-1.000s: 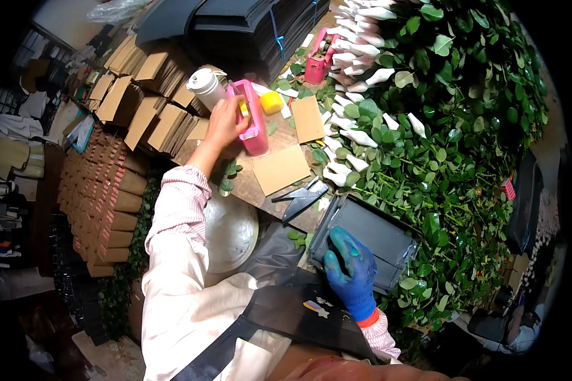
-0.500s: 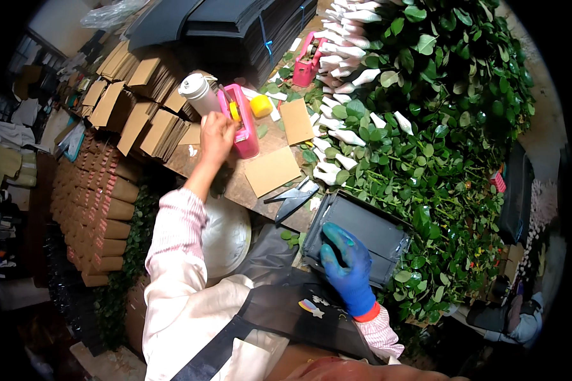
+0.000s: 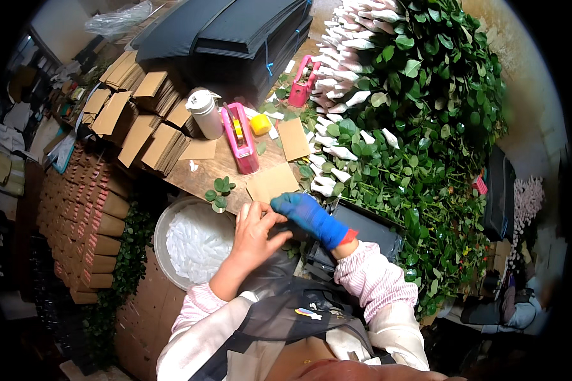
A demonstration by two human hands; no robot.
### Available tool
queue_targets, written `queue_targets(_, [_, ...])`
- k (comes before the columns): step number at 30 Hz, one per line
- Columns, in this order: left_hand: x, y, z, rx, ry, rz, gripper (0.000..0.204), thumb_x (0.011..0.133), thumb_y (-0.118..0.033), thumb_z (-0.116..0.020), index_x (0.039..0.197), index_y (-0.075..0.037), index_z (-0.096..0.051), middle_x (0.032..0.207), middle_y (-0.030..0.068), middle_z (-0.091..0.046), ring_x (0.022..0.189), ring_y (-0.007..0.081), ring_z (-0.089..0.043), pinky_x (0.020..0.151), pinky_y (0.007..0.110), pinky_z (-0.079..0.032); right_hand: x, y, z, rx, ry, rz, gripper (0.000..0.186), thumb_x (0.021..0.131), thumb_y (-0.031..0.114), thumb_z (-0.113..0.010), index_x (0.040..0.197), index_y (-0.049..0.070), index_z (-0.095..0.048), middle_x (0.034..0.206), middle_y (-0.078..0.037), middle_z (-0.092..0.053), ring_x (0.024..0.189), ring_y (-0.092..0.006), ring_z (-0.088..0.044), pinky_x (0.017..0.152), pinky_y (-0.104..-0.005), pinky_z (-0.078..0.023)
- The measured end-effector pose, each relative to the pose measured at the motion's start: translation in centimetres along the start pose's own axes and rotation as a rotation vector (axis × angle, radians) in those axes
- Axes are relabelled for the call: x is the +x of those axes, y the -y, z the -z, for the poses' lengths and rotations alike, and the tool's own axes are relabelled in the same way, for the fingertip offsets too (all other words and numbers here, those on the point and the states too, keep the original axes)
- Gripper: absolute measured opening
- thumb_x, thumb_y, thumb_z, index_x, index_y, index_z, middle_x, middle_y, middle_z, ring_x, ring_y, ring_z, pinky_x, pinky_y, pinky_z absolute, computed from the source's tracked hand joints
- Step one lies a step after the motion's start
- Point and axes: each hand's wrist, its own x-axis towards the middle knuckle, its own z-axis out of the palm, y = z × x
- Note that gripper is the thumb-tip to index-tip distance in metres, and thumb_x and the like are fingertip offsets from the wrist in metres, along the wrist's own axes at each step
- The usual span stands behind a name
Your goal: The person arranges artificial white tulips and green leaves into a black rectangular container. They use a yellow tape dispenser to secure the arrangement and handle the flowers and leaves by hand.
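Note:
My bare left hand (image 3: 257, 232) and my right hand (image 3: 314, 217), in a blue glove with a red cuff, meet at the table's near edge. Their fingertips pinch close together, and whatever lies between them is hidden. Beneath the right glove is a dark grey tray (image 3: 365, 222), partly covered. A tan cardboard piece (image 3: 272, 183) lies just beyond the fingers. Left of my left hand is a small leafy sprig (image 3: 220, 190); I cannot tell whether it is held. Farther off stand a pink tape dispenser (image 3: 243, 149) and a yellow tape roll (image 3: 260, 124).
A round tub (image 3: 161, 244) of white slips sits below the table edge. Leafy stems (image 3: 419, 209) with white-wrapped heads (image 3: 346, 63) fill the right. Behind are a white bottle (image 3: 204, 115), cardboard stacks (image 3: 162, 149), dark sheets (image 3: 235, 38) and another pink dispenser (image 3: 302, 86).
My left hand has come from the tape dispenser down to my right hand. The right glove has moved up and left off the tray's middle. The scissors are now out of sight.

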Motion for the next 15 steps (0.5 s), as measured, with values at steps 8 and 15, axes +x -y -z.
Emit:
queue_targets(8, [7.8, 16.0, -2.1, -0.62, 0.015, 0.791, 0.045, 0.097, -0.046, -0.067, 0.098, -0.002, -0.07, 0.082, 0.0021, -0.067, 0.06, 0.0059, -0.053, 0.053, 0.022, -0.041, -1.9, 1.1, -1.1, -0.27, -0.046, -0.129, 0.036, 0.095, 0.04, -0.058, 0.1, 0.007, -0.074, 0.092, -0.02, -0.072, 0.085, -0.0377, -0.07, 0.079, -0.047, -0.054])
queue_targets(15, [8.1, 22.9, -7.8, -0.081, 0.101, 0.591, 0.027, 0.093, -0.024, -0.072, 0.085, 0.002, -0.075, 0.074, 0.0091, -0.073, 0.067, 0.0134, -0.066, 0.065, 0.033, -0.053, -0.7, -4.0, 0.0, -0.389, -0.129, 0.011, 0.035, 0.093, 0.041, -0.059, 0.103, 0.01, -0.07, 0.095, -0.019, -0.072, 0.088, -0.0399, -0.069, 0.079, -0.0496, -0.054])
